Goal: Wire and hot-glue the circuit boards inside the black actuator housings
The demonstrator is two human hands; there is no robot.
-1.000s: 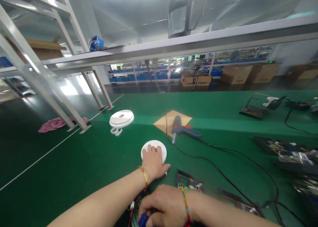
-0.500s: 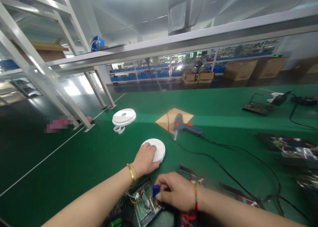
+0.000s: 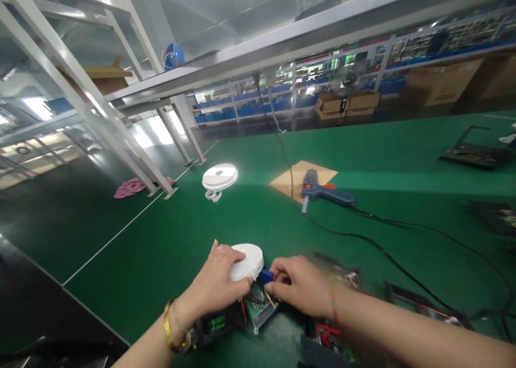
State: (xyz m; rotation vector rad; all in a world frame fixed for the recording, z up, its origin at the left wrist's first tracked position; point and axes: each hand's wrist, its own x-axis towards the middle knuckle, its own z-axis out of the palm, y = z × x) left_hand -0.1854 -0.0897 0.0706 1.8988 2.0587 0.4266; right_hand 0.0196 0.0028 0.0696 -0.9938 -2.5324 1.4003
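Observation:
My left hand [image 3: 215, 284] grips a white round roll [image 3: 246, 259], holding it just above a green circuit board [image 3: 260, 305] with red and black wires. My right hand [image 3: 300, 284] pinches a small blue part [image 3: 266, 276] right beside the roll's edge. The two hands nearly touch over the board. A gold bangle sits on my left wrist and a coloured cord on my right.
A blue glue gun [image 3: 324, 192] lies by a brown cardboard sheet [image 3: 300, 178], its black cable running right. A white tape reel [image 3: 220, 175] and pink cloth [image 3: 135, 186] lie further left. Dark electronics trays [image 3: 475, 154] sit on the right. A metal frame leg [image 3: 161, 185] stands left.
My left hand drew the white roll back toward me and lifted it over the board. My right hand brought the blue part up beside it. The view tilted down and left.

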